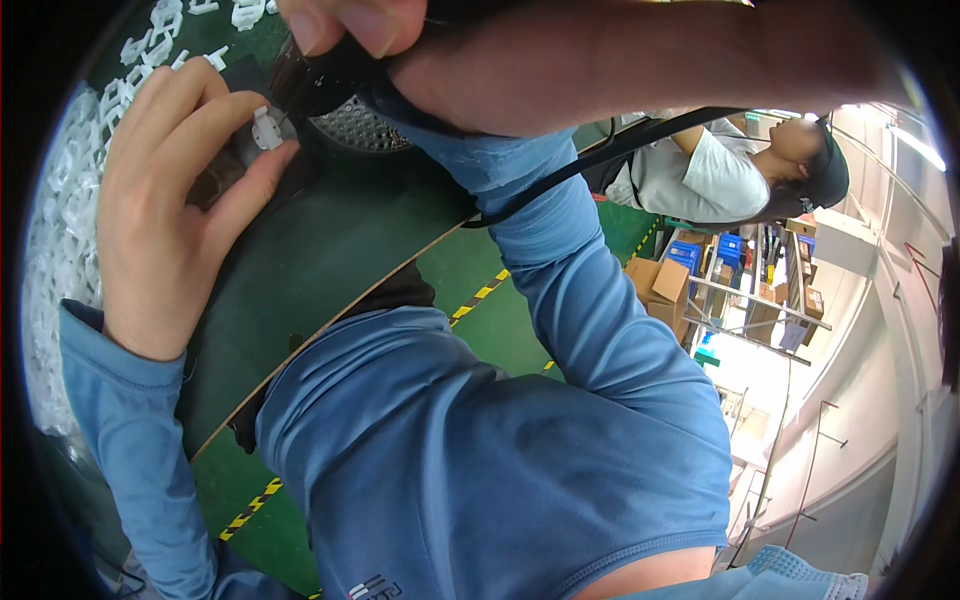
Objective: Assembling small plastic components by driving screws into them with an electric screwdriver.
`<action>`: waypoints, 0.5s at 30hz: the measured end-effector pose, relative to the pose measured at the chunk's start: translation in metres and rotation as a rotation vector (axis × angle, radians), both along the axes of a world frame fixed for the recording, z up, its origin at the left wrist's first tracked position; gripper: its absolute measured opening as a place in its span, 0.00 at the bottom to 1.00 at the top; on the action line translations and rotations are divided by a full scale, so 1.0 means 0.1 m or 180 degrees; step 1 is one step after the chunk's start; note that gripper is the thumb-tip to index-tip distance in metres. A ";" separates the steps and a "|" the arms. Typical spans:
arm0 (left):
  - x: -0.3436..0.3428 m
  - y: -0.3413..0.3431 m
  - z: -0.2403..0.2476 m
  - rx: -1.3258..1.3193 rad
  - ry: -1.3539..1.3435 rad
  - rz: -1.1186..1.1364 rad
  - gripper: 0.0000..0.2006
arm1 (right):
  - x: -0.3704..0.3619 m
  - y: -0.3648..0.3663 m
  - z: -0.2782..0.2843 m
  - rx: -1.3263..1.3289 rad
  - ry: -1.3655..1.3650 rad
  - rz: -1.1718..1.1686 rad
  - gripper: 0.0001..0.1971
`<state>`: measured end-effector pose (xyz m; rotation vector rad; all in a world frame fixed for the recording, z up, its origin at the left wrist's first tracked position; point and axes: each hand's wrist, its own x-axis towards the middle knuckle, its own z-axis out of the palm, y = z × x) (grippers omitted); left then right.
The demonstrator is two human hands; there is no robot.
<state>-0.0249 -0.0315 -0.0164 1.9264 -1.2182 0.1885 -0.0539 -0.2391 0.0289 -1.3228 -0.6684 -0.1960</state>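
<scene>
My left hand pinches a small white plastic part between thumb and fingertips, over the dark green tabletop. At the top, very near the camera, my right hand is closed around a dark handheld tool. Its lower end points down beside the white part; I cannot make out the tool's exact kind or whether it touches the part. A black cord runs across my right sleeve. Just right of the tool sits a round perforated metal piece, partly hidden by the right hand.
Many white plastic parts lie at the far left, and more fill a clear plastic bag along the left edge. The table edge runs close to my body. Another person is on the right, near shelves with cardboard boxes.
</scene>
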 end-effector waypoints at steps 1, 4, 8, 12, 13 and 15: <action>0.01 -0.01 -0.01 -0.0036 -0.0037 -0.0028 0.16 | 0.00 -0.01 0.00 -0.0028 0.0002 -0.0013 0.43; 0.01 0.01 -0.05 -0.0081 -0.0092 -0.0028 0.17 | -0.01 0.00 -0.03 -0.0008 0.0009 0.0024 0.44; -0.01 0.01 -0.06 -0.0074 -0.0067 0.0007 0.17 | -0.01 0.01 -0.03 0.0038 0.0004 0.0084 0.44; 0.00 -0.01 -0.01 -0.0105 -0.0064 -0.0047 0.19 | 0.02 -0.03 0.08 0.0209 -0.0079 0.0142 0.44; -0.01 0.01 -0.01 -0.0123 -0.0075 -0.0027 0.19 | 0.06 -0.03 0.08 0.0372 -0.0112 0.0214 0.44; -0.04 0.00 0.04 -0.0157 -0.0095 -0.0014 0.20 | 0.08 -0.09 0.16 0.0653 -0.0160 0.0335 0.44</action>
